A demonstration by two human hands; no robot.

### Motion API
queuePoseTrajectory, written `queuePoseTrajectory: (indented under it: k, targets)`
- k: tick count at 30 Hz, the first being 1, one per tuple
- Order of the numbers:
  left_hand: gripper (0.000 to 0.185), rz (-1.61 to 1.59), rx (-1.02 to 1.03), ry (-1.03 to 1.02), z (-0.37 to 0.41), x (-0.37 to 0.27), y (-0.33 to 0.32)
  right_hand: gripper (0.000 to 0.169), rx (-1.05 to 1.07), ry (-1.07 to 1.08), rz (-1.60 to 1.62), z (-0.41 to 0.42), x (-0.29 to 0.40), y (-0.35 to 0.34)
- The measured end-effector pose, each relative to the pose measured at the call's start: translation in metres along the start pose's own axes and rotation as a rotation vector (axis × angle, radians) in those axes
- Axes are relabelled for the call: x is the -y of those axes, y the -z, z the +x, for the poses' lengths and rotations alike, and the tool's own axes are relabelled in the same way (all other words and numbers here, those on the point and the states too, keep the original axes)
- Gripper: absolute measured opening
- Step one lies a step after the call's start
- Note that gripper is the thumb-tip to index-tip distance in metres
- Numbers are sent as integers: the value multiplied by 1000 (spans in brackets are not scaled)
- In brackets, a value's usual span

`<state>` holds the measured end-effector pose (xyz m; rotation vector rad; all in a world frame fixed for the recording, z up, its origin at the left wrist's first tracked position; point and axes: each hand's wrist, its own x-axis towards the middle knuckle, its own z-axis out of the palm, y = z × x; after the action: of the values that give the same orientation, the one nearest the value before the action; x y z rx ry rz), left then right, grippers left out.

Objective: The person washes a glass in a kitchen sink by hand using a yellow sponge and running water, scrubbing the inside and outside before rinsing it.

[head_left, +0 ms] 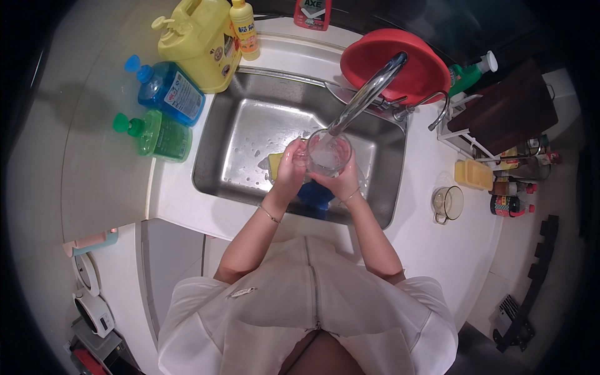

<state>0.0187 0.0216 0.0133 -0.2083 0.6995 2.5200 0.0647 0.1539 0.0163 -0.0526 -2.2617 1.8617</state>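
Both of my hands hold a clear glass mug [329,154] upright over the stainless steel sink [300,213]. My left hand [291,168] grips it at the handle side, and my right hand [344,177] wraps its other side. The curved chrome faucet [368,93] ends right above the mug's mouth, and water runs into it. Behind my left hand a yellow and grey sponge [275,165] lies on the wet sink floor. Something dark blue [316,196] is in the sink below the mug, partly hidden by my hands; I cannot tell what it is.
An amber glass cup [447,204] stands on the right counter, near a yellow container [473,174] and several sauce bottles. A red plastic basin [393,61] leans behind the faucet. Blue [171,91] and green [166,136] pump bottles and a large yellow jug [201,47] line the left edge.
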Motion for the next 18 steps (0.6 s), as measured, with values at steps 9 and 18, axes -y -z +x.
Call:
queuePoseTrajectory:
  k: [9, 18]
  targets:
    - [20, -11, 19, 9, 4, 3, 8, 97, -18, 15, -16, -2, 4, -2]
    - [26, 366, 29, -15, 23, -4, -9, 93, -231, -98, 14, -14, -6, 7]
